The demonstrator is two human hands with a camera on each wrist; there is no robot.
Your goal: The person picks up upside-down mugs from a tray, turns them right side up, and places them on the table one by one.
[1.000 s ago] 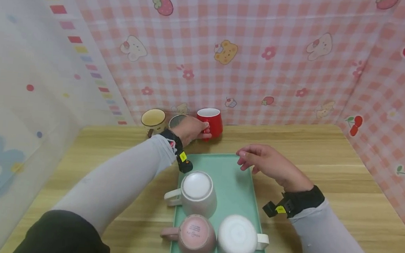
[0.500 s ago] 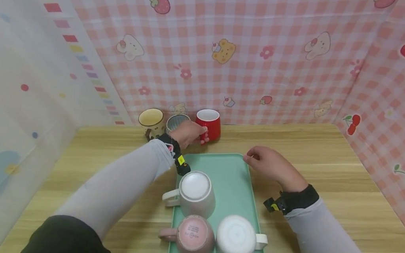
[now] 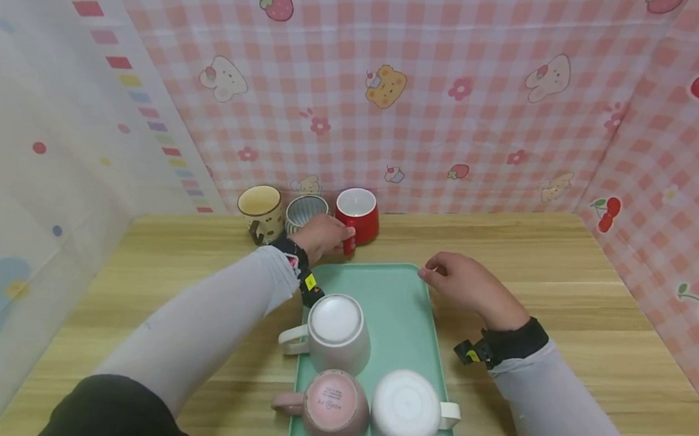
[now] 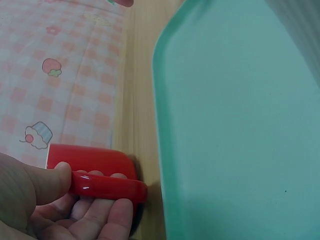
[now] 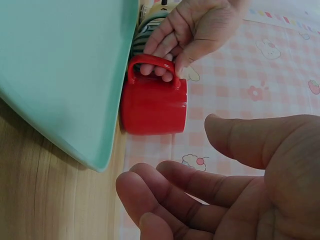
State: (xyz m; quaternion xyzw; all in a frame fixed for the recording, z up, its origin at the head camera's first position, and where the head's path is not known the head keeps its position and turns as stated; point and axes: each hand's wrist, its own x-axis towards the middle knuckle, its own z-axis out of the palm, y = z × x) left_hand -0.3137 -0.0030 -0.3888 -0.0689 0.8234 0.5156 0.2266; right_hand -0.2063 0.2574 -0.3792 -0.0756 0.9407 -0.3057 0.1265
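Observation:
A red mug [image 3: 359, 212], white inside, stands upright by the back wall. My left hand [image 3: 322, 235] grips its handle [image 4: 107, 188], with the thumb on top and fingers through the loop in the left wrist view. Left of it are a grey ribbed cup [image 3: 308, 209] and a cream mug [image 3: 261, 204] with a brown handle, the cup partly hidden by my hand. My right hand [image 3: 467, 285] hovers near the far right corner of the green tray [image 3: 392, 297], its fingers loosely bent around nothing in the right wrist view [image 5: 200, 195].
Upside down on the tray are a whitish mug [image 3: 337, 330], a pink mug [image 3: 336, 408] and a white mug [image 3: 406, 411], their handles jutting over the tray's sides. Checked cloth [image 3: 455, 130] covers the wall behind the wooden table [image 3: 543, 260].
The red mug has turned slightly, its handle now facing more toward me, with my left hand on it. My right hand has shifted a little and its fingers have drawn in.

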